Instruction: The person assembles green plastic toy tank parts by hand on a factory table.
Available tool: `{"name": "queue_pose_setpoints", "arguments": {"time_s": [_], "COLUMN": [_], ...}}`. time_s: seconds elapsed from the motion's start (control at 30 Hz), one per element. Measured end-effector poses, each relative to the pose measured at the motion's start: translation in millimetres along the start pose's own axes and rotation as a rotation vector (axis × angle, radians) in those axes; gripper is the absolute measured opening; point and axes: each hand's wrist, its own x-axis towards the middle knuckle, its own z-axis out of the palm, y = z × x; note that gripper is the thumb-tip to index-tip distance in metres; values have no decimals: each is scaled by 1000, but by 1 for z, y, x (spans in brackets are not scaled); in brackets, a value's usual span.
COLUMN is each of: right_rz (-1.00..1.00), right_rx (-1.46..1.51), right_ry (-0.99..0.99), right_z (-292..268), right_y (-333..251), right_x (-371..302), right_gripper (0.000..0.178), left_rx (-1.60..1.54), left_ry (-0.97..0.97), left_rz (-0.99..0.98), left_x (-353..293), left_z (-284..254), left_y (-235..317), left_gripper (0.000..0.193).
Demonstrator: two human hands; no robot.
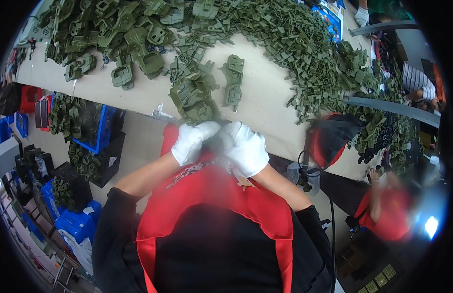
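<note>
My left hand [191, 142] and my right hand [245, 148], both in white gloves, are together at the near edge of the table, before the red apron [187, 193]. Their fingers are curled closed, knuckles almost touching. Whatever they grip is hidden; only a dark blur shows between them. Just beyond my left hand lies a green moulded plastic part [194, 100], shaped like a toy vehicle body, reaching to the table edge. Farther right of it, a narrow green plastic part [233, 80] lies alone on the pale tabletop [265, 93].
Large green parts [133, 44] are heaped at the far left, small green pieces [295, 53] across the far right. A black and red bag [329, 139] sits at the right edge. Blue crates [102, 129] stand on the left. A co-worker in red [388, 212] is at right.
</note>
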Motion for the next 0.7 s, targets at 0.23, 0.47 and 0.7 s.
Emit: {"name": "queue_pose_setpoints", "arguments": {"time_s": [0.23, 0.47, 0.7], "right_rz": [332, 451, 273], "right_rx": [511, 102, 1051], "right_ry": [-244, 167, 173], "right_z": [-12, 60, 9], "right_y": [29, 133, 122], "right_x": [45, 125, 124], "right_gripper": [19, 39, 28], "left_rx": [352, -310, -234], "left_ry": [-114, 66, -43], "left_rz": [240, -123, 115], "left_x": [33, 57, 57], "left_z": [-9, -3, -7], "left_y": [11, 32, 41], "left_gripper": [27, 40, 63]}}
